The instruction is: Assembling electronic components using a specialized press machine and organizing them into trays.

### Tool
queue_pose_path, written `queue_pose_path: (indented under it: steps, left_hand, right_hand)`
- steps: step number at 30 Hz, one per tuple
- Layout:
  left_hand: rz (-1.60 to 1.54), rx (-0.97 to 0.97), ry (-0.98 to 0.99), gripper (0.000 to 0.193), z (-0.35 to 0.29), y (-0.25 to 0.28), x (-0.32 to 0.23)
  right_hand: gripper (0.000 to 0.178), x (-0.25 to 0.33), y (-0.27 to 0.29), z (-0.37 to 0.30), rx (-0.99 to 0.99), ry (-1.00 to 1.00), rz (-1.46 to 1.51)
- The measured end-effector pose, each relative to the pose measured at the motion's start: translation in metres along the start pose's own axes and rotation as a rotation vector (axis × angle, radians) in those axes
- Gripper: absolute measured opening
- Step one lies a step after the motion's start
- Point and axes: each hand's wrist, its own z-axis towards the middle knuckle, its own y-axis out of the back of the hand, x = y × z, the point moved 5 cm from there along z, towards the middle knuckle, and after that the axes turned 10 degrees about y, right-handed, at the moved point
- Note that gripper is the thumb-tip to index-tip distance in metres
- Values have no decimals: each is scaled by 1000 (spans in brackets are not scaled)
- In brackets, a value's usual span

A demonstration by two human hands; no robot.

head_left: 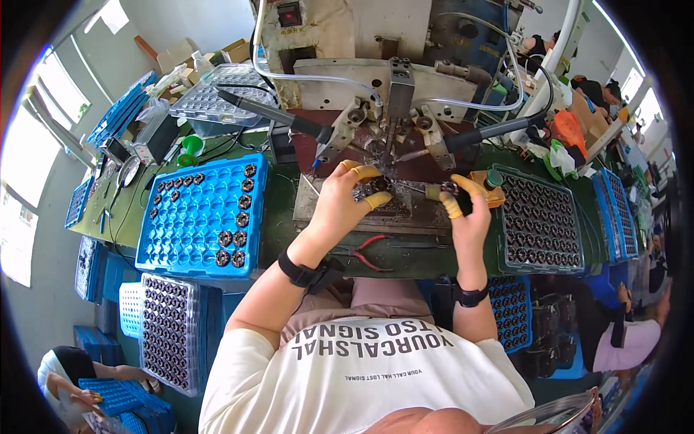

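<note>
My left hand [345, 195], with yellow finger covers on its fingertips, closes around a small dark round part [382, 186] over the metal work block [426, 224]. The fingertips partly hide this part. To its right, my right hand [468, 206], also in yellow finger covers, pinches the thick end of a thin-shafted tool [432, 192]. Its shaft points left, toward the dark part; I cannot make out its exact kind. Metal shavings lie about the block. Just behind both hands stands a bench machine [400, 87] with a vertical spindle and two angled black-handled arms.
A blue tray [144, 249] partly filled with dark round parts lies at left. A clear tray [506, 249] full of similar parts sits at right, near an orange-yellow block [486, 186]. Red-handled pliers [359, 251] lie at the bench's front edge. Other people work at both sides.
</note>
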Motion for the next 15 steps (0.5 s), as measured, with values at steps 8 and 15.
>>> queue_pose_path:
  steps: [8, 15]
  left_hand:
    - [54, 164, 34, 43, 8, -5, 1]
    - [-45, 63, -20, 74, -10, -11, 7]
  right_hand:
    - [34, -37, 42, -12, -26, -10, -216]
    - [34, -51, 38, -4, 77, 97, -414]
